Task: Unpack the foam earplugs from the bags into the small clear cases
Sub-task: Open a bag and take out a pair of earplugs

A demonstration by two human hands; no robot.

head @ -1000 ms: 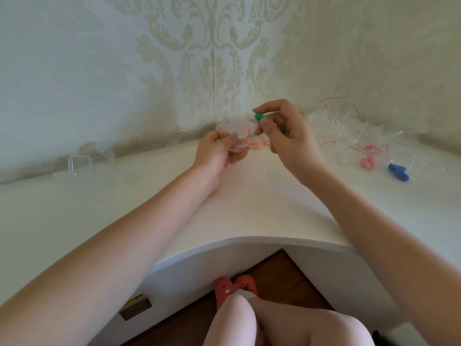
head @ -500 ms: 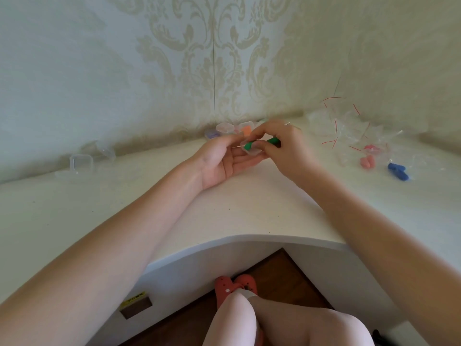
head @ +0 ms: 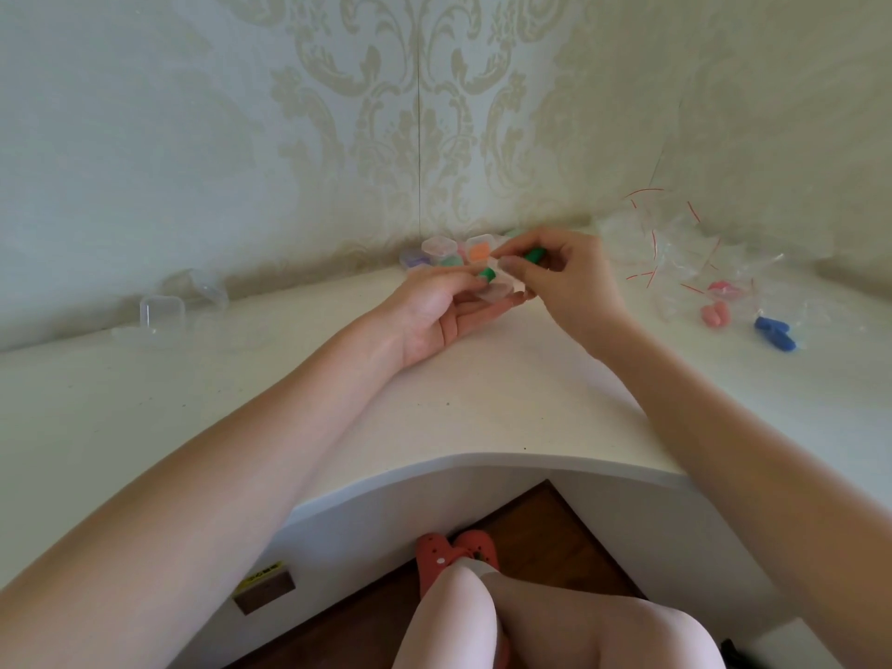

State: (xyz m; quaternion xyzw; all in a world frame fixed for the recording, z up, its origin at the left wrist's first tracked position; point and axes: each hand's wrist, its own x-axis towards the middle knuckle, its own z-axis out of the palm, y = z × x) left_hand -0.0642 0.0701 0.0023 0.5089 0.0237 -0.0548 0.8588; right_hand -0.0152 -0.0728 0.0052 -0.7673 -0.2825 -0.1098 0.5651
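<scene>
I read this as the loading step: my left hand [head: 434, 311] lies palm up just above the tabletop [head: 482, 379], its fingers loosely curled under a small clear case [head: 497, 289] and its thumb pressing on one green earplug [head: 486, 274] at the case's near edge. My right hand [head: 562, 277] sits at 3 o'clock of the case, touching it, and pinches a second green earplug [head: 533, 255] between thumb and fingers, tip aimed toward 10 o'clock. Whether the first plug is fully seated inside I cannot tell, since the case walls blur into the fingers. The next move, as I judge it, calls for steering the pinched plug down beside its partner, then snapping the lid closed without squeezing the foam out. Compared with a second ago, both hands have dropped from a raised position to just over the tabletop, the left palm has rolled upward, and a plug now shows at the left thumb. Filled cases [head: 449, 248] cluster at 12 o'clock against the wall, empty clear cases [head: 161, 311] wait at 9 o'clock, and the bags [head: 675, 253] with pink earplugs [head: 715, 313] and blue earplugs [head: 774, 333] lie at 3 o'clock.
</scene>
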